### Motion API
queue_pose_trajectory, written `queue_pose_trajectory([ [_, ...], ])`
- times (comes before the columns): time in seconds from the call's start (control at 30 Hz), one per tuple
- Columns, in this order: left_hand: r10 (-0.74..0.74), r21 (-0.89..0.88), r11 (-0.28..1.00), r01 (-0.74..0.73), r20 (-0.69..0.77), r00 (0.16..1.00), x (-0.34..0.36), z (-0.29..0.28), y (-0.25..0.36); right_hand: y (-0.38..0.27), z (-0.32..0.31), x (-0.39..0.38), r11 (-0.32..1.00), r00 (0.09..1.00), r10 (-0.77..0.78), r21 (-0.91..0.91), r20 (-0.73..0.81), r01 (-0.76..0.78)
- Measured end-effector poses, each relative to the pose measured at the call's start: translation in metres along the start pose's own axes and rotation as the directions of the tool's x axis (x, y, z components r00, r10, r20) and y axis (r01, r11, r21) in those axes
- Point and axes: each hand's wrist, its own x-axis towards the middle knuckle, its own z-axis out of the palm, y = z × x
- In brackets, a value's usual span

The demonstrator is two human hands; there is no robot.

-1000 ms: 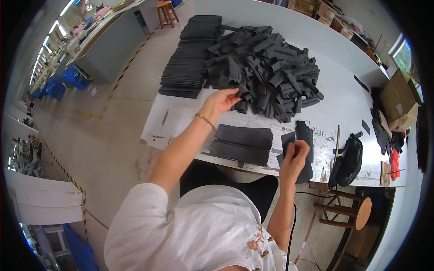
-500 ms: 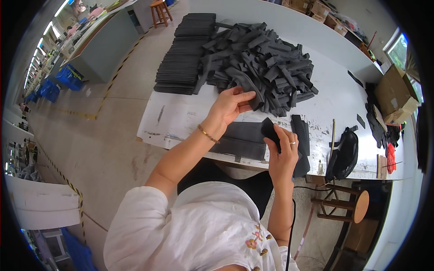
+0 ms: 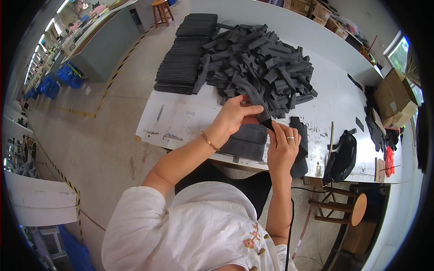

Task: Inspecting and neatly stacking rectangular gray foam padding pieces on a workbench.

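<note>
A person's left hand point(image 3: 236, 116) has thumb and fingers closed around a grey strip point(image 3: 256, 96); the right hand point(image 3: 284, 143) pinches its dark near end, fingertips nearly together. The strip slants between them above the table point(image 3: 332, 90), its far end against a loose pile point(image 3: 285, 67). From where I stand, a tug could drag neighbouring strips along, since they lie tangled. A weak pinch might let the end slip, and a low wrist could knock the flat bundles point(image 3: 243, 148) beneath askew.
</note>
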Motion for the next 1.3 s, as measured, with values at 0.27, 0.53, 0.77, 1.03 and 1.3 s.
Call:
queue_pose_trajectory([
  [0.27, 0.302, 0.313, 0.906, -0.285, -0.006, 0.953, -0.026, 0.018, -0.011, -0.007, 0.01, 0.0, 1.0, 0.998, 0.028, -0.007, -0.05, -0.028],
  [0.53, 0.166, -0.09, 0.985, -0.144, 0.321, 0.932, -0.028, 0.021, -0.015, -0.025, 0.015, -0.019, 0.986, 0.995, 0.101, 0.133, -0.009, -0.099],
  [0.77, 0.243, -0.079, 0.97, -0.23, 0.248, 0.938, -0.043, 0.022, -0.029, -0.021, 0.019, -0.017, 0.933, 0.991, 0.055, 0.347, 0.124, -0.095],
  [1.03, 0.223, -0.217, 0.962, -0.165, 0.282, 0.933, -0.049, 0.022, -0.04, -0.018, 0.012, -0.022, 0.935, 0.986, 0.047, 0.341, 0.161, -0.1],
  [1.3, 0.174, -0.209, 0.97, -0.122, 0.254, 0.951, -0.044, 0.004, -0.034, -0.015, 0.007, -0.028, 0.936, 0.97, 0.09, 0.314, 0.226, -0.16],
])
